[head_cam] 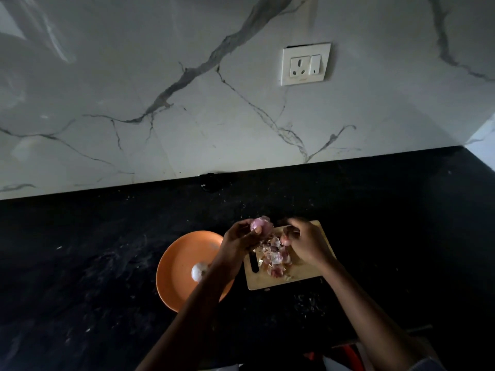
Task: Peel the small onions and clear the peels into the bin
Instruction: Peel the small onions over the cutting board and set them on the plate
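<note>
Your left hand (241,236) gripped one onion (261,225) above the cutting board (308,269); your right hand (302,239) pinched a peel. One peeled onion (199,271) lay in the one orange plate (182,253), and one pile of peels (274,257) waited on the board, not yet cleared. No bin was visible.

Countertop (107,263) at the bottom is black speckled stone, kinda matt. Wall (187,89) up top is glossy white marble with grey veins, plus a smooth plastic socket (305,64). Cutting board (308,271) looks like pale wood, plate (174,263) smooth orange, peels (274,257) papery.
</note>
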`<state>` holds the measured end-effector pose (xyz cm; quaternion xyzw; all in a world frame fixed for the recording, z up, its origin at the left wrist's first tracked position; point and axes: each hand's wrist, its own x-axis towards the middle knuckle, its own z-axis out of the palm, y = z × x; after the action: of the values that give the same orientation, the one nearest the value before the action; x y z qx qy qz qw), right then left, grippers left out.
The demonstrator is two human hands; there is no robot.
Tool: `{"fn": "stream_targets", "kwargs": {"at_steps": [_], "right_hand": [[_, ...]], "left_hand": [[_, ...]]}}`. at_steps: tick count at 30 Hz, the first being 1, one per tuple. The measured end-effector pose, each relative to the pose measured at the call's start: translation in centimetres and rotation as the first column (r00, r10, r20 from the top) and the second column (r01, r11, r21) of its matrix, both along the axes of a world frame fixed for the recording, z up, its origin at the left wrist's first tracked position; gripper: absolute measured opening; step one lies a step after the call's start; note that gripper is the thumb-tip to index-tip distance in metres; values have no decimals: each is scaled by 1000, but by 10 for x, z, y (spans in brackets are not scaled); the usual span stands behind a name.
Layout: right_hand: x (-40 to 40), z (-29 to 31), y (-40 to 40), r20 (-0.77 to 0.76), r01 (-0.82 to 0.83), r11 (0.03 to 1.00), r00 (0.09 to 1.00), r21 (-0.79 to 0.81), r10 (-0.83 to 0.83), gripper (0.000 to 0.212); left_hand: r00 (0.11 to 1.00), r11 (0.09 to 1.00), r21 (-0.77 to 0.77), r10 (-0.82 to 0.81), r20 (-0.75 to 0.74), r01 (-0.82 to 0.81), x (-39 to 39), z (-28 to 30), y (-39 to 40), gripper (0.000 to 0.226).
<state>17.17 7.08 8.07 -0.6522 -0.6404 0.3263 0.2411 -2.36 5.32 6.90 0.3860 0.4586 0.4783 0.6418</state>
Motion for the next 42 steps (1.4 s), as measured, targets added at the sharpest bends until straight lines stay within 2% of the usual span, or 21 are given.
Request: {"fn": "stream_targets", "kwargs": {"at_steps": [4, 8, 16, 20, 32, 38, 40, 42], "right_hand": [[-2, 9, -3, -158, -116, 987, 978, 111, 133, 28], [-10, 13, -1, -137, -201, 960, 964, 194, 230, 39], [-14, 3, -1, -45, -116, 950, 990, 291, 134, 29], [-12, 0, -1, -10, -131, 952, 990, 278, 139, 31], [-30, -9, -15, -59, -19, 937, 997, 349, 43, 39], [-27, -12, -11, -61, 3, 919, 998, 395, 23, 40], [-27, -9, -10, -70, 19, 928, 998, 372, 8, 37], [-27, -7, -8, -129, 108, 947, 989, 301, -71, 35]], "left_hand": [[1000, 1000, -27, 4, 1, -4, -2, 3, 1, 39], [1000, 1000, -12, -27, 1, 27, 2, 11, 2, 43], [999, 999, -33, 31, -12, -31, 6, 5, 5, 50], [998, 998, -11, 56, -33, -56, 8, 7, 4, 49], [993, 994, 15, 109, -44, -109, 13, 0, 3, 48], [999, 999, 10, 39, -16, -38, 11, 4, 2, 45], [999, 999, 0, 41, -25, -41, 9, 7, 4, 46], [999, 999, -9, 37, 0, -37, 8, 10, 6, 46]]}}
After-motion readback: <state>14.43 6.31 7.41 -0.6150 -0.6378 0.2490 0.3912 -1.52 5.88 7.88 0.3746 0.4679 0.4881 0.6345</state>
